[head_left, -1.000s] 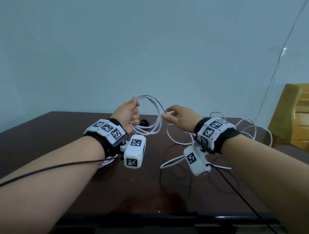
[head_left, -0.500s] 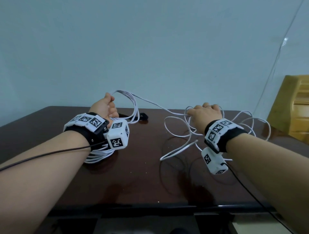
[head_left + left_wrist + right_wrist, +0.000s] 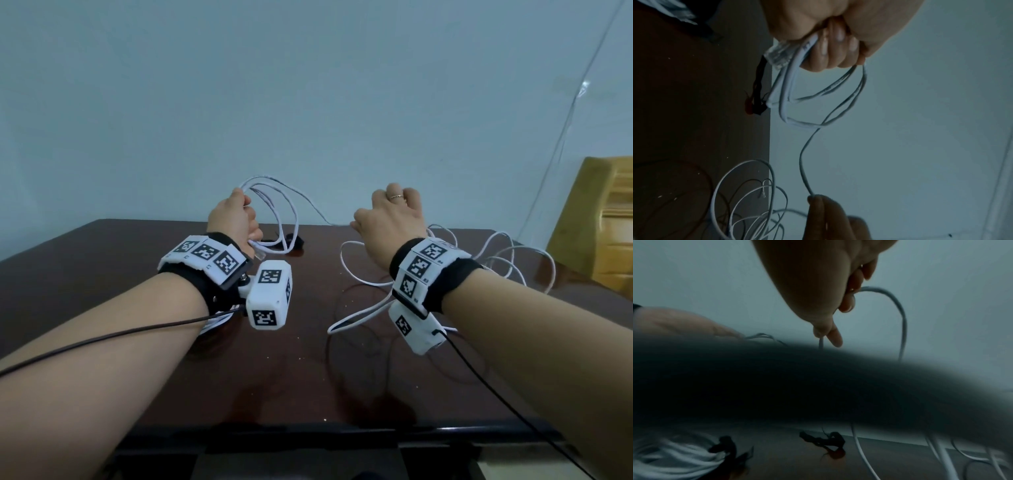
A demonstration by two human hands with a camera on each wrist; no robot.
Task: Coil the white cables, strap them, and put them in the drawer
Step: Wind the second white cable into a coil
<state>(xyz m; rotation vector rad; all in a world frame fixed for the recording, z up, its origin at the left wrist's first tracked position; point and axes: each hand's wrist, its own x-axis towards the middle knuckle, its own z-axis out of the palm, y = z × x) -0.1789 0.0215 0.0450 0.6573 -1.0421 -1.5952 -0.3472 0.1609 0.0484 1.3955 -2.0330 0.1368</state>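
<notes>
My left hand (image 3: pixel 239 216) is raised over the dark table (image 3: pixel 102 274) and grips a few loops of the white cable (image 3: pixel 281 202). In the left wrist view its fingers (image 3: pixel 830 48) curl round the loops, with a clear plug (image 3: pixel 777 56) sticking out beside them. One strand runs from the loops to my right hand (image 3: pixel 380 216), which pinches it between thumb and finger (image 3: pixel 826 332). The uncoiled length of cable (image 3: pixel 363 308) lies in loose loops on the table under and right of my right wrist. A black strap (image 3: pixel 294 241) lies at the table's far edge.
A coiled white bundle with a black strap (image 3: pixel 674 457) lies on the table under my left wrist. A light wooden piece of furniture (image 3: pixel 599 219) stands at the right. A thin wire (image 3: pixel 565 120) runs up the wall. Black camera leads trail from both wrists.
After laying a loop into the left hand, my hands drew apart and dropped. Both have now risen, and the right hand holds a fresh stretch of cable off the table.
</notes>
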